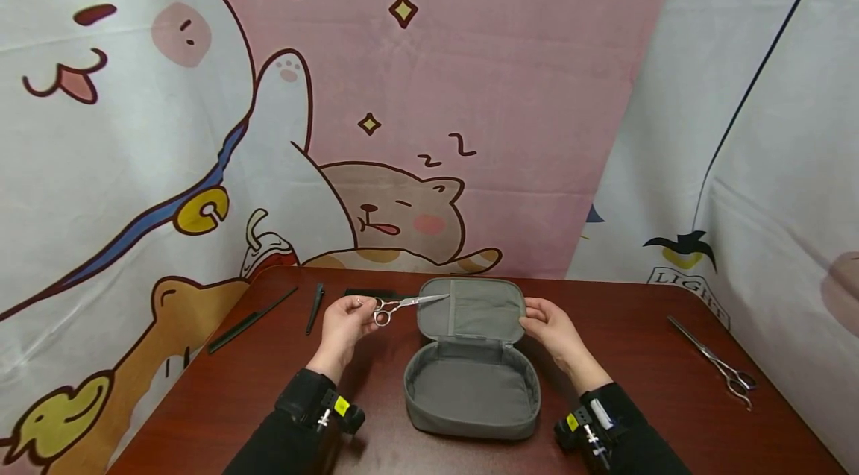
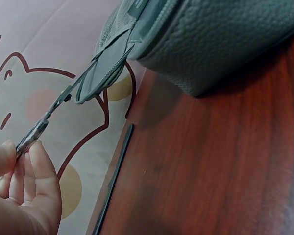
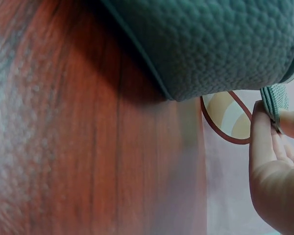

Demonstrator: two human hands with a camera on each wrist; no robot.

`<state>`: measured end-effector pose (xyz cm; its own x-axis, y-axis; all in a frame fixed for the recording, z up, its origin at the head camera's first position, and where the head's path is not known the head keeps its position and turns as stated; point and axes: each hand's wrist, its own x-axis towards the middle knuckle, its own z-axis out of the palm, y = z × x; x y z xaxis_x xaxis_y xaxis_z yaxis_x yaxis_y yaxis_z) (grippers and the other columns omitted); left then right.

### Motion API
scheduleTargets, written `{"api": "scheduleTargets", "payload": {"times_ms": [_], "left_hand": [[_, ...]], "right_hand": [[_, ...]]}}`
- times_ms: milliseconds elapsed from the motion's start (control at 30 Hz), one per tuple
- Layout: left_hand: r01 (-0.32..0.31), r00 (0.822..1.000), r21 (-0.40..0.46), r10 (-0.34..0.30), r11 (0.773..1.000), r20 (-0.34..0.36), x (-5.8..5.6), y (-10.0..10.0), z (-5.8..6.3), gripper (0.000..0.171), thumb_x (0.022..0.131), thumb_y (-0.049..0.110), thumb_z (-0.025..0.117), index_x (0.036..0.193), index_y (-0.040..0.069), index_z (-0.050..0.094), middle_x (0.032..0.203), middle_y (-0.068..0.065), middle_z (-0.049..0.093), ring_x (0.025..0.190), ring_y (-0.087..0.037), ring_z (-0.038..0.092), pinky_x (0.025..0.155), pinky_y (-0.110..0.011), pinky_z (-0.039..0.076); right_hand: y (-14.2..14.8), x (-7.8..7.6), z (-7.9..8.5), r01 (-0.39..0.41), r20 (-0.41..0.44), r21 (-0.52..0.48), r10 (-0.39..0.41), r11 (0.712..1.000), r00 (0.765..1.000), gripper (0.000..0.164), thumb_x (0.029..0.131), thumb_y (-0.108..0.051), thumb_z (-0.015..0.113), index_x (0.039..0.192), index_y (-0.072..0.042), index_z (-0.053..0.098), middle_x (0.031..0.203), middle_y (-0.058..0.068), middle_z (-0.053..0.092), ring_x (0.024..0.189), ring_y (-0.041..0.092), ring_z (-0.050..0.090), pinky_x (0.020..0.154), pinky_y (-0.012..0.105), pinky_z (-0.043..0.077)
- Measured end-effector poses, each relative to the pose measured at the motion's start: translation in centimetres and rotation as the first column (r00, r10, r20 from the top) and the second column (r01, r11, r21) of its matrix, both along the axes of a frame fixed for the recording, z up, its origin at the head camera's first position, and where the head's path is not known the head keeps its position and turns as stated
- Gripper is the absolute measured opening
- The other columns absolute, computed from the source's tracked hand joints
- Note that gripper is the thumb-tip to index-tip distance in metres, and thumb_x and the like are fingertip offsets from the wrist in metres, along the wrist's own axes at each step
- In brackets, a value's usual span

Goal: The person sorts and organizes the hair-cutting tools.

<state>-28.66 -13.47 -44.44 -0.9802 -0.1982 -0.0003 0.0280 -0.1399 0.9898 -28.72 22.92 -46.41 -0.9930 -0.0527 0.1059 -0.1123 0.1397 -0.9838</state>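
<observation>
A grey-green zippered case (image 1: 473, 415) stands unzipped in the middle of the table, its lid (image 1: 493, 311) tipped back. My left hand (image 1: 345, 326) pinches a pair of silver scissors (image 1: 403, 303) by the finger rings. Their blades point right and overlap the lid's inner pocket in the head view. In the left wrist view the scissors (image 2: 41, 127) reach toward the lid from between thumb and fingers. My right hand (image 1: 552, 329) pinches the lid's right edge, seen also in the right wrist view with the lid's edge (image 3: 274, 105) between thumb and fingers.
On the reddish-brown table (image 1: 624, 341), a long thin dark comb (image 1: 251, 321) and a short black clip-like item (image 1: 315, 309) lie at the left. A black comb (image 1: 369, 294) lies behind my left hand. Another pair of scissors (image 1: 714, 363) rests at the far right. A printed cloth (image 1: 523, 87) hangs behind.
</observation>
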Motion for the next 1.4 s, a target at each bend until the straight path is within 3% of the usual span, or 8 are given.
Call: {"api": "scheduleTargets", "payload": {"times_ms": [333,600,800,1033,1400], "left_hand": [[-0.011,1.000,0.010,0.011,1.000,-0.006,-1.0,0.6,0.4,0.016,0.092,0.004,0.069,0.099,-0.010,0.063,0.081,-0.008,0.066,0.064,-0.013,0.066,0.059,-0.025,0.056],[-0.039,0.999,-0.002,0.039,0.999,-0.009,-1.7,0.7,-0.1,0.013,0.092,0.002,0.069,0.096,-0.008,0.063,0.082,-0.011,0.065,0.063,-0.015,0.065,0.056,-0.025,0.056],[-0.036,0.999,0.000,0.036,0.999,-0.036,-1.9,1.3,-0.3,0.017,0.091,0.002,0.070,0.096,-0.010,0.061,0.079,-0.010,0.065,0.062,-0.015,0.065,0.055,-0.024,0.055],[-0.048,0.997,0.003,0.048,0.999,-0.067,-2.1,2.5,-0.3,0.016,0.089,0.001,0.072,0.095,-0.010,0.062,0.075,-0.007,0.065,0.059,-0.012,0.064,0.055,-0.024,0.055],[-0.055,0.992,-0.066,0.047,0.996,-0.120,-2.3,3.8,0.1,0.012,0.088,-0.001,0.072,0.088,-0.007,0.062,0.081,-0.010,0.064,0.064,-0.019,0.068,0.056,-0.026,0.056]], "right_hand": [[0.1,0.0,0.0,-0.009,-0.016,-0.021,0.009,1.000,1.000,0.044,0.094,0.008,0.057,0.134,0.017,0.042,0.118,0.027,0.057,0.090,0.006,0.059,0.079,0.020,0.051],[0.1,0.1,0.1,-0.014,-0.030,-0.033,0.013,0.999,0.999,0.043,0.093,0.010,0.056,0.133,0.018,0.041,0.115,0.025,0.058,0.088,0.006,0.059,0.077,0.020,0.051],[0.1,0.1,0.2,-0.020,-0.038,-0.055,0.018,0.998,0.999,0.044,0.093,0.011,0.056,0.133,0.018,0.039,0.112,0.020,0.059,0.086,0.005,0.059,0.076,0.021,0.051],[-0.1,0.2,0.5,-0.006,-0.032,-0.037,0.005,0.999,0.999,0.043,0.094,0.012,0.055,0.134,0.015,0.041,0.115,0.023,0.058,0.088,0.006,0.059,0.078,0.022,0.051],[-0.2,0.1,0.4,0.001,-0.025,-0.006,-0.001,1.000,1.000,0.041,0.094,0.011,0.055,0.134,0.014,0.042,0.113,0.020,0.058,0.089,0.008,0.059,0.081,0.025,0.051]]}}
